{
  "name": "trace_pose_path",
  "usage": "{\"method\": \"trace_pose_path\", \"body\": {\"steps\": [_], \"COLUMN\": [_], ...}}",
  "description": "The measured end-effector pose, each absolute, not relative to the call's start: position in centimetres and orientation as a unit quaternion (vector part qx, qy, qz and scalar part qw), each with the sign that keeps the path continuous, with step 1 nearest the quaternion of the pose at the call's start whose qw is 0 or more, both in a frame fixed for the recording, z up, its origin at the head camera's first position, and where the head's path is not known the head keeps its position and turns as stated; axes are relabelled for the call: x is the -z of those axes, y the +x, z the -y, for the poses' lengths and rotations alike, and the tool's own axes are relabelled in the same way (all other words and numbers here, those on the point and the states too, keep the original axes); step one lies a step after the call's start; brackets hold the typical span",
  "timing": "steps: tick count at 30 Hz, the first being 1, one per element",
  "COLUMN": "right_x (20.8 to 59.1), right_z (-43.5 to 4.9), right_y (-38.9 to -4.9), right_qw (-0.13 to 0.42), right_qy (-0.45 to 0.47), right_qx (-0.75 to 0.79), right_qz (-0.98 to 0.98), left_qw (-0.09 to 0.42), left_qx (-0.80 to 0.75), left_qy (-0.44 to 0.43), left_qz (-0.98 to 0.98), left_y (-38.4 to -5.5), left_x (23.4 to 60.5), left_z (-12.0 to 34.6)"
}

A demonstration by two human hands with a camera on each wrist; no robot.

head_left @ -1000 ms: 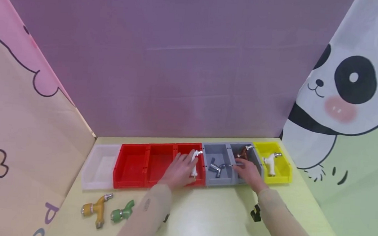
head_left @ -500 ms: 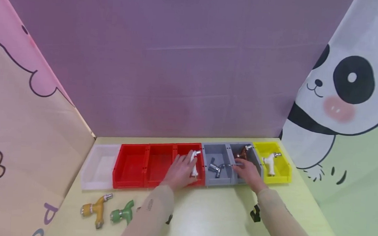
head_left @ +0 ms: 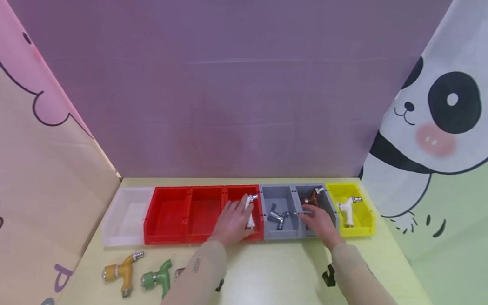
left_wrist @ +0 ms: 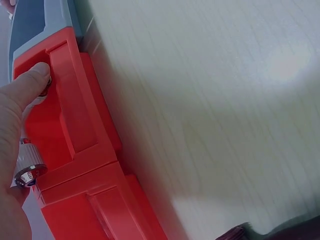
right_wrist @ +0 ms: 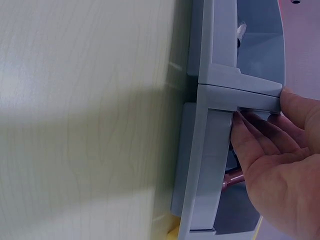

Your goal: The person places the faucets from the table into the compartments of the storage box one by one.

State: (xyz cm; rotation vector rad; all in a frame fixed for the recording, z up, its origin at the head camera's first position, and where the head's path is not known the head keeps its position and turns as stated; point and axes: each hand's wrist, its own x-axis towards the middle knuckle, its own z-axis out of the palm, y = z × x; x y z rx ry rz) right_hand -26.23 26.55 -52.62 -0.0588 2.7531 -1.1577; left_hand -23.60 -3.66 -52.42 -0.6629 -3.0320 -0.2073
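Observation:
In the head view my left hand (head_left: 232,222) is in the rightmost red bin (head_left: 258,228), holding a white faucet (head_left: 250,212) with a chrome spout end. The left wrist view has the thumb on one end of this faucet, its ribbed white handle (left_wrist: 29,156) beside the palm; the other fingertips are hidden. My right hand (head_left: 320,223) grips the side wall of the right grey bin (right_wrist: 240,96), thumb on the wall's edge and fingers inside. A brown faucet (head_left: 313,197) lies in that bin. A chrome faucet (head_left: 277,217) lies in the left grey bin (head_left: 278,192).
A yellow bin (head_left: 367,225) at the right holds another white faucet (head_left: 348,211). Two red bins and a white bin (head_left: 115,228) continue the row leftwards. An ochre faucet (head_left: 124,273) and a green faucet (head_left: 157,278) lie on the table (head_left: 273,285), near my left sleeve.
My left forearm has shifted slightly right, uncovering more of the green faucet and a bit of another item beside it. Both hands keep nearly the same place.

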Motion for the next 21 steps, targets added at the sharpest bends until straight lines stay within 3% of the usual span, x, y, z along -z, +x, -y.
{"method": "trace_pose_path", "body": {"steps": [11, 21], "right_x": [52.4, 52.5], "right_z": [-26.3, -26.4], "right_y": [-26.2, -26.2], "right_qw": [0.098, 0.101], "right_qy": [-0.003, -0.001], "right_qx": [0.400, 0.394], "right_qz": [-0.911, -0.913], "left_qw": [0.024, -0.017], "left_qx": [0.056, 0.067], "left_qy": [-0.206, -0.203], "left_qz": [0.977, 0.977], "left_y": [-23.4, -22.8], "left_x": [52.6, 51.4], "left_z": [3.5, 4.6]}}
